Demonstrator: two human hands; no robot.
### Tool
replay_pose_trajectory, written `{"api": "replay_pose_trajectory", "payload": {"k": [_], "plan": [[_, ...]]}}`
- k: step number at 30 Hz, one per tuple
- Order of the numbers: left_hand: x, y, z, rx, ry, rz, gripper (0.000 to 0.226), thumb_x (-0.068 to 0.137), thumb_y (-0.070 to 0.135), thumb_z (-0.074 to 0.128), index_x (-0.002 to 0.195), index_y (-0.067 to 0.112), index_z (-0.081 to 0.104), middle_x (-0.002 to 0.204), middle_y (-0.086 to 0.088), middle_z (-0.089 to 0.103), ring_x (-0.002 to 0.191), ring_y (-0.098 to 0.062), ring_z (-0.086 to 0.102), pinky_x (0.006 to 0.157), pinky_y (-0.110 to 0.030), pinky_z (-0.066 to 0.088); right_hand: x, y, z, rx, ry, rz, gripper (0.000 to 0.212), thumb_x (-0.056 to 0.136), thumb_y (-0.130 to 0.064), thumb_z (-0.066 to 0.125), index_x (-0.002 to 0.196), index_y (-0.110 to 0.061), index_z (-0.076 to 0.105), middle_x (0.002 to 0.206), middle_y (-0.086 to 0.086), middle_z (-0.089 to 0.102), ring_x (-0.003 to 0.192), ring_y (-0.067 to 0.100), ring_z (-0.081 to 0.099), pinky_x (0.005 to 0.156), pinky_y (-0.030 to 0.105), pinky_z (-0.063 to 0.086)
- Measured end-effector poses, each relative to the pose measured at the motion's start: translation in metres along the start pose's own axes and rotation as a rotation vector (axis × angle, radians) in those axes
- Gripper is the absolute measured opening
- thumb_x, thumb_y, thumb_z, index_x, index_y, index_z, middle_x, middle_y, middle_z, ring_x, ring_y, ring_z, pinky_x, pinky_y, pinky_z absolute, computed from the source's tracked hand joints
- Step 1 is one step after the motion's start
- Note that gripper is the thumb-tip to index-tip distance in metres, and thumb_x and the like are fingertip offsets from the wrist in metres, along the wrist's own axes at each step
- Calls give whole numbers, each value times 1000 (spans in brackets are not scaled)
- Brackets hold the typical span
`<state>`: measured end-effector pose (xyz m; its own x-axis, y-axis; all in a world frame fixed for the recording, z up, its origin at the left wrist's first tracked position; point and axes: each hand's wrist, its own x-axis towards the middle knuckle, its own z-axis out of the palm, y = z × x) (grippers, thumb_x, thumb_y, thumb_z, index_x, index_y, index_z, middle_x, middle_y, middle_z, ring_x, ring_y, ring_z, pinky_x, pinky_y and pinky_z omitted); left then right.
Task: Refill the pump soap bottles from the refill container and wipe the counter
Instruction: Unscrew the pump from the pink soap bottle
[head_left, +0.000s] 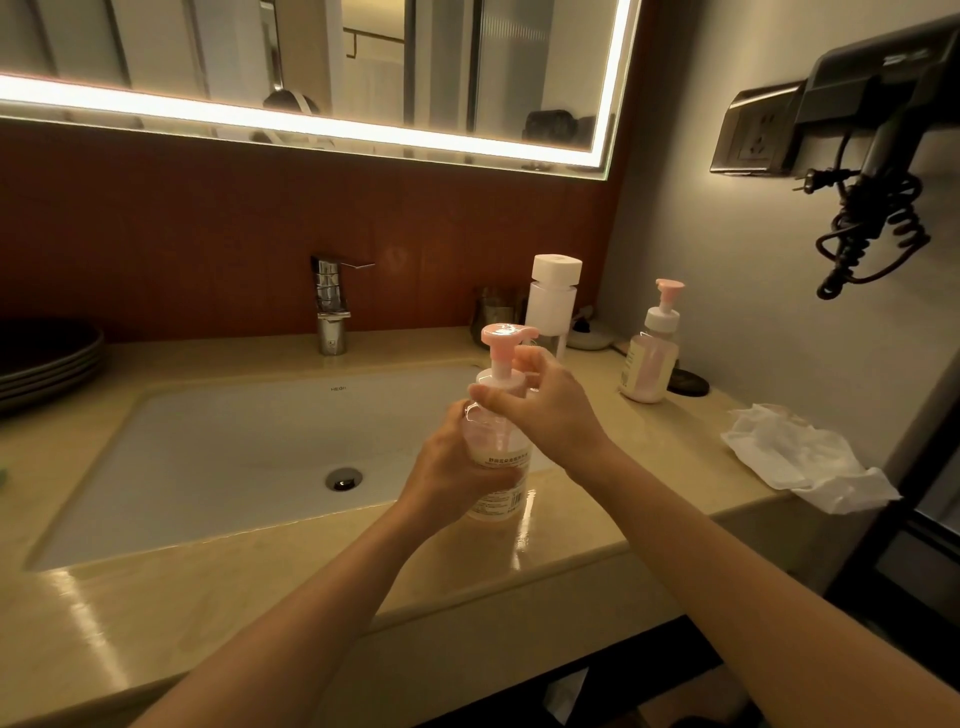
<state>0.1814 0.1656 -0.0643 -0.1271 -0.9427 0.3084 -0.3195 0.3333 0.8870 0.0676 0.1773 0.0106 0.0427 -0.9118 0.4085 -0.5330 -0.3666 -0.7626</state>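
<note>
Gripping clear plastic pump bottle (497, 460) with left hand (453, 470), pinching its white collar (496, 385) with right hand (543, 402), at sink's (223, 441) 3 o'clock rim. At 2 o'clock: second bottle (648, 366), mostly pink liquid.

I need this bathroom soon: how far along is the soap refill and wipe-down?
Seemingly done: the far pump bottle stands closed, holding pink soap. In hand: the left hand grips the near pump bottle, which looks almost clear, while the right hand pinches its pump collar; opening or closing, I cannot tell. Left: likely wiping, since the crumpled wipe lies apart on the counter.
</note>
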Motion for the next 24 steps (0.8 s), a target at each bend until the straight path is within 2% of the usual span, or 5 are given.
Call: {"api": "replay_pose_trajectory", "payload": {"k": [6,11,16,20,24], "plan": [[-1,1,0,11,-8,7,76,68,18,80,129,23,36,116,2,56,104,-16,56,85,-33,48,-1,1,-2,-74,54,-80,52,76,-28,73,120,-8,55,115,5,62,94,10,54,76,15,42],[0,0,-1,-4,5,-4,77,63,19,83,126,24,38,109,5,57,98,-14,57,73,-25,47,5,-11,-26,174,101,-65,27,80,-25,69,102,-12,61,94,0,64,87,14,61,79,25,50],[1,3,6,-16,-11,4,80,63,17,83,128,21,38,110,5,56,99,-14,55,78,-28,47,18,-7,-76,410,344,-56,3,86,-24,64,87,-24,61,80,-10,61,74,3,60,70,18,51],[6,8,21,-40,-54,-3,80,63,15,83,129,22,37,112,6,55,103,-15,55,85,-33,48,30,34,-120,251,626,63,26,86,-39,61,90,-14,65,82,-2,64,78,13,62,74,31,54],[17,13,42,-59,-92,-3,82,64,14,82,130,23,35,117,3,54,107,-17,54,91,-39,49,32,91,-135,-127,437,286,35,82,-47,62,74,-14,63,77,7,63,71,22,57,61,32,44]]}}
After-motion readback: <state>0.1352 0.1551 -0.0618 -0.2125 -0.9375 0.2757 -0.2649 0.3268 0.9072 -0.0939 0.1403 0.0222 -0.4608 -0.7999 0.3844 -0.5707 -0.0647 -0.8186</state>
